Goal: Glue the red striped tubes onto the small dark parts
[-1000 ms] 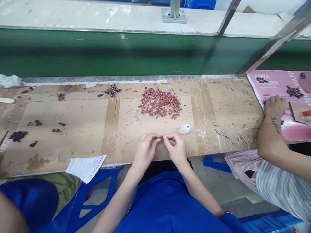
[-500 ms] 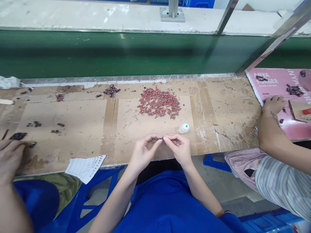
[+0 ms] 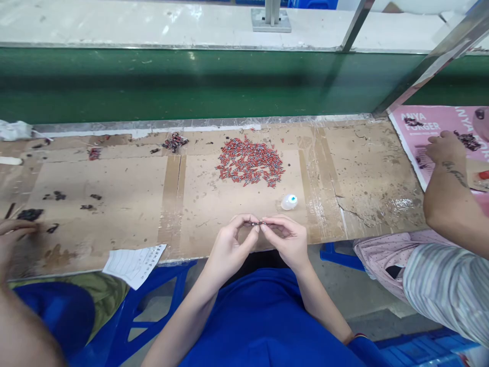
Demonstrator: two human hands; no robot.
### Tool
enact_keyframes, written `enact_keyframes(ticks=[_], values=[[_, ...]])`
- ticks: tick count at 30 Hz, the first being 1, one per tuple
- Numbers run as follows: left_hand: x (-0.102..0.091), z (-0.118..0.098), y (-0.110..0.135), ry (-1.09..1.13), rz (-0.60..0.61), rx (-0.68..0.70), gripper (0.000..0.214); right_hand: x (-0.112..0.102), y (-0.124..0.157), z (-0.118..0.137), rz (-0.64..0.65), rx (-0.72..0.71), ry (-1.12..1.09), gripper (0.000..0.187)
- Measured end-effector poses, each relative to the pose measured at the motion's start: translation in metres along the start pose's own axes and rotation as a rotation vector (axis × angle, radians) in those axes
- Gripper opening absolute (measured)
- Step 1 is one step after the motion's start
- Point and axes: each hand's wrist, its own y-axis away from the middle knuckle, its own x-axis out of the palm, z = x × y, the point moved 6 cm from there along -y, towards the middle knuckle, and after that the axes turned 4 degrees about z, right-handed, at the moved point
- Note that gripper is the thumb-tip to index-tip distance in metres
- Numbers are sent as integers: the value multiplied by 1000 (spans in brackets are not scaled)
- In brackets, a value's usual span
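Just above the table's near edge, my left hand [image 3: 234,245] and my right hand [image 3: 287,240] meet fingertip to fingertip. Between them is a small dark, slender part [image 3: 259,223], pinched by thumb and finger on each side; its exact kind is too small to make out. A small whitish translucent bottle [image 3: 289,202] with a blue spot on top is just beyond my right hand. Farther out lies a wide pile of small red parts with dark, metallic-looking ends [image 3: 250,162].
Cardboard [image 3: 214,204] covers the table. A darker cluster of parts [image 3: 175,142] lies back left, and a paper sheet [image 3: 134,265] overhangs the front edge. Co-workers' hands are at both sides: one at left [image 3: 15,232], one over a pink sheet at right [image 3: 445,148].
My hands have drawn slightly apart and the dark part between them shows more. The right co-worker's hand moved farther away over the pink sheet; the left co-worker's hand shifted left.
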Motion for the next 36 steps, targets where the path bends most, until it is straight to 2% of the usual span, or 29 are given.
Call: enact_keyframes(ticks=[4, 7, 9, 11, 13, 15, 17, 19, 21, 23, 25, 27, 29, 33, 36], values=[[6, -7, 2, 39, 46, 8, 12, -5, 4, 9, -18, -35, 44, 11], [14, -15, 9, 55, 102, 52, 11, -11, 12, 25, -7, -121, 126, 15], [19, -17, 15, 61, 134, 86, 26, -21, 15, 37, -7, -196, 183, 20], [12, -13, 16, 42, 80, 85, 51, -44, 14, 43, -112, -220, 279, 17], [-16, 0, 13, -25, -123, 51, 59, -82, 9, 43, -354, -216, 377, 6], [-64, 18, 11, -166, -440, -7, 54, -125, 4, 34, -659, -157, 462, 17], [-119, 37, 11, -383, -719, -122, 47, -154, -9, 20, -735, -60, 554, 28], [-167, 56, 10, -564, -834, -283, 47, -169, -23, 6, -651, 27, 690, 36], [-206, 71, 11, -644, -905, -443, 50, -171, -29, 6, -616, -68, 855, 38], [-232, 83, 13, -678, -924, -610, 57, -163, -29, 11, -611, -200, 959, 35], [-247, 90, 15, -688, -935, -741, 65, -152, -26, 13, -598, -263, 978, 33], [-255, 94, 16, -675, -949, -811, 74, -142, -24, 12, -576, -272, 960, 31], [-260, 96, 14, -662, -958, -820, 77, -134, -23, 11, -547, -276, 939, 29], [-265, 98, 3, -670, -924, -745, 71, -125, -23, 12, -489, -310, 890, 26], [-263, 100, -11, -678, -851, -560, 56, -115, -23, 13, -411, -353, 878, 23]])
